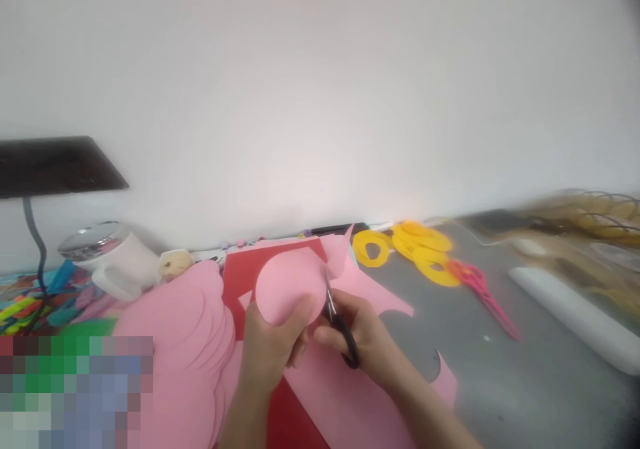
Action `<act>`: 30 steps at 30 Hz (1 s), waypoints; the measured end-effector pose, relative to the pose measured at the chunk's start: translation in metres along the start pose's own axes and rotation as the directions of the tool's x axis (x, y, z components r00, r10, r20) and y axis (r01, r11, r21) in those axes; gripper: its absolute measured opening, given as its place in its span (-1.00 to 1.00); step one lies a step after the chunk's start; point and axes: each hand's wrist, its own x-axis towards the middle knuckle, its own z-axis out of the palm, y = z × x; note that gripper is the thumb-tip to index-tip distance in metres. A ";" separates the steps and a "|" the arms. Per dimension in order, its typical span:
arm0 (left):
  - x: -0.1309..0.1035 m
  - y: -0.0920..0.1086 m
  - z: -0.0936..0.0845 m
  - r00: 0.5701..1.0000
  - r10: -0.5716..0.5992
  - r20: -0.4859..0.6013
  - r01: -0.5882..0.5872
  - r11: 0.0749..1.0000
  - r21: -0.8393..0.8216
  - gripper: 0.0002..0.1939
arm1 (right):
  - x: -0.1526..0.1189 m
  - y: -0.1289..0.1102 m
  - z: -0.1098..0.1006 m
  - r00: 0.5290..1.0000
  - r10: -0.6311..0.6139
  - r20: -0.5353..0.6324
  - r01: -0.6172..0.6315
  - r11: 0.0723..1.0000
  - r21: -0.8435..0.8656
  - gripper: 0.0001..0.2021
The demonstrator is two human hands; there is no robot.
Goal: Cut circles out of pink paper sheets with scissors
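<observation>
- Near the middle of the grey table (480, 375), a round, flat disc of pink paper (285, 279) was held up in front of the person, above flat paper sheets.
- On the disc's near side was the left hand (270, 349), its fingers pinching the paper: the thumb lay across the near right part of the face, pointing far and right, while the other fingers were partly hidden beneath.
- At the disc's right edge stood the metal blades of a pair of black-handled scissors (343, 329). Their long axis ran from the near right, at the handle, to the far side and slightly left, roughly along that edge rather than square across it.
- Around the black handle, the right hand (367, 335) had its fingers curled, with its thumb close to the left fingertips. How wide the blades stood apart could not be told.
- Of the two hands, the left was nearer the disc and gripped it; the right met its edge only through the blades.
- Beneath and beyond lay a flat sheet of red paper (245, 272); to the left, a fanned stack of rounded pink paper shapes (165, 322); to the far right, flat yellow paper rings (417, 237) beside pink plastic-handled scissors (493, 305).
</observation>
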 end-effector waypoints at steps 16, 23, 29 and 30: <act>0.000 0.003 -0.001 1.000 0.010 0.017 -0.010 1.000 0.016 -0.50 | -0.003 -0.003 -0.001 1.000 -0.023 -0.014 0.023 1.000 -0.015 -0.61; 0.002 -0.001 -0.004 0.999 0.026 0.029 -0.027 0.999 0.023 -0.49 | -0.003 -0.001 -0.001 0.999 -0.047 -0.008 0.046 0.998 -0.044 -0.61; 0.002 0.000 -0.004 1.000 0.023 0.015 -0.023 0.999 0.031 -0.48 | -0.002 0.001 -0.002 0.998 -0.064 0.003 0.064 0.997 -0.049 -0.60; 0.002 0.001 -0.004 1.000 0.022 0.018 -0.023 0.999 0.031 -0.48 | -0.002 0.001 -0.001 0.998 -0.059 0.002 0.059 0.997 -0.049 -0.60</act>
